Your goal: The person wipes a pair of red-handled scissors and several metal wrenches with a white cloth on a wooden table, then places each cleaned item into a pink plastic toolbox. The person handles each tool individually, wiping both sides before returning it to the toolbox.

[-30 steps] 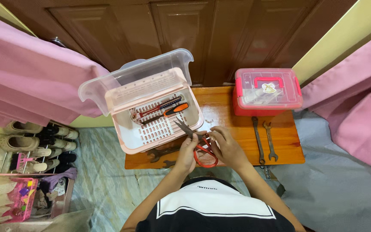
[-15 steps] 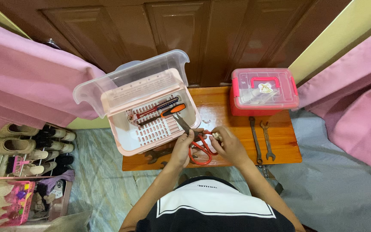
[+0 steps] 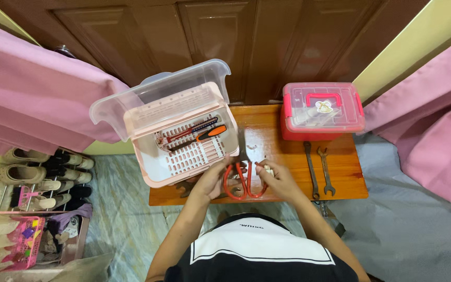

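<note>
**Both hands on the red-handled scissors at the low table**

The person stood over a small wooden table (image 3: 288,156) set against a brown door (image 3: 225,42). Both hands gripped a pair of scissors (image 3: 244,175) with red loop handles, held just above the near edge of the table, between the pink box and the two wrenches. The left hand (image 3: 210,180) was curled around the left loop, fingers closed on it. The right hand (image 3: 280,180) was closed on the right loop, and something small and pale showed between its fingers; I could not tell what it was. The dark blades pointed away from the person, toward the door, and looked nearly shut.

Just left of the scissors sat a pink plastic box (image 3: 184,151) with its clear lid (image 3: 152,94) tipped up and back. Inside it, on a slotted tray, lay a screwdriver (image 3: 210,133) with an orange and black handle and a few thin red-handled tools beside it. Under the box's near edge the dark end of another wrench (image 3: 189,188) poked out on the table.

To the right, two long wrenches (image 3: 319,169) lay side by side on the wood, well apart from the hands. Behind them stood a shut red case (image 3: 322,109) with a clear top and a red handle. Pink curtains (image 3: 37,89) hung on both sides, and a rack of shoes (image 3: 43,172) stood on the floor at the far left.
</note>
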